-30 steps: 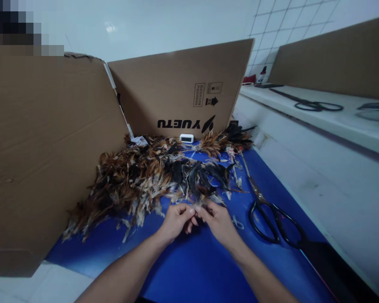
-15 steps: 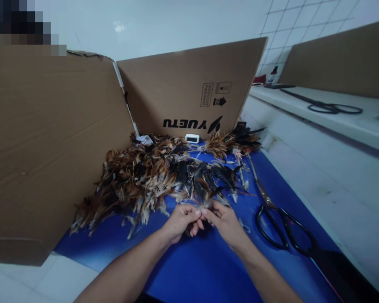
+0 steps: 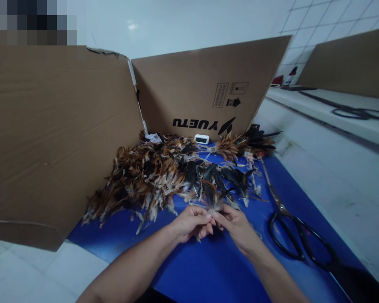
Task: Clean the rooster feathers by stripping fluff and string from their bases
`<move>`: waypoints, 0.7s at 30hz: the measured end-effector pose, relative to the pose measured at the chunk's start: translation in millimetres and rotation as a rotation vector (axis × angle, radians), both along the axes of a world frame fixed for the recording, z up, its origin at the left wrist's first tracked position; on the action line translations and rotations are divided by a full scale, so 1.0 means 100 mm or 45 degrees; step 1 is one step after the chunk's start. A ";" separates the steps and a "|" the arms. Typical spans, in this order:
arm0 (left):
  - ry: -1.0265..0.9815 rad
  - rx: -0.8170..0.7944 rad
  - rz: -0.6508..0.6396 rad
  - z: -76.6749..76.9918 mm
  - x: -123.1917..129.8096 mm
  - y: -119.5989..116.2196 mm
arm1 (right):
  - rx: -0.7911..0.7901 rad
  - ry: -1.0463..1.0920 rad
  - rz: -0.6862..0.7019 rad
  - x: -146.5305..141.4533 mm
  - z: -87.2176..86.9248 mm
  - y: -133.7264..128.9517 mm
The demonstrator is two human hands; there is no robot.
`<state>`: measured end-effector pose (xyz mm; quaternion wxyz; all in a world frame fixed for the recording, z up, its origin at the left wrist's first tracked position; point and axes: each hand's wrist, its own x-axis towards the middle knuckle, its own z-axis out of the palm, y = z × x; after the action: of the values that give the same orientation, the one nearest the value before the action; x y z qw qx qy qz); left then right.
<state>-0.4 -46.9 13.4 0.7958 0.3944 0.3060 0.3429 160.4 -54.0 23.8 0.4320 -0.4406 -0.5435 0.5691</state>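
Observation:
My left hand (image 3: 194, 223) and my right hand (image 3: 235, 225) meet fingertip to fingertip above the blue tabletop (image 3: 196, 269). Both are closed in a pinch around the pale, fluffy base of a small bunch of feathers (image 3: 215, 204). Its dark and brown tips point away from me, overlapping the pile, so where the bunch ends is hard to tell. Just beyond my hands spreads a large heap of brown, black and whitish feathers (image 3: 145, 172). Black-handled scissors (image 3: 284, 212) lie to the right of my right hand, blades pointing away.
Cardboard panels stand at the left (image 3: 60, 134) and at the back (image 3: 189, 88). A small white digital display (image 3: 201, 139) sits by the back panel. Tied feather bundles (image 3: 230, 145) lie back right. Another pair of scissors (image 3: 353, 111) rests on a white ledge (image 3: 328, 101).
The view has shifted, so the whole scene sits further right in the picture. Both hands keep their pinch on the feathers, with only slight finger movement.

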 end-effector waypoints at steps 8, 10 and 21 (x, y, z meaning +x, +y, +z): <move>-0.052 0.037 0.013 0.05 -0.01 -0.01 | 0.007 -0.002 -0.014 0.03 -0.03 0.03; -0.080 0.049 -0.002 0.06 -0.01 -0.01 | 0.009 -0.003 -0.045 0.03 -0.07 0.06; -0.262 0.081 -0.164 0.12 -0.05 -0.04 | 0.431 -0.547 0.093 -0.43 0.15 0.41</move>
<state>-5.7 -51.0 24.9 0.8305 0.4009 0.1856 0.3393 117.9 -12.8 38.8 0.3535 -0.4528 -0.7255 0.3790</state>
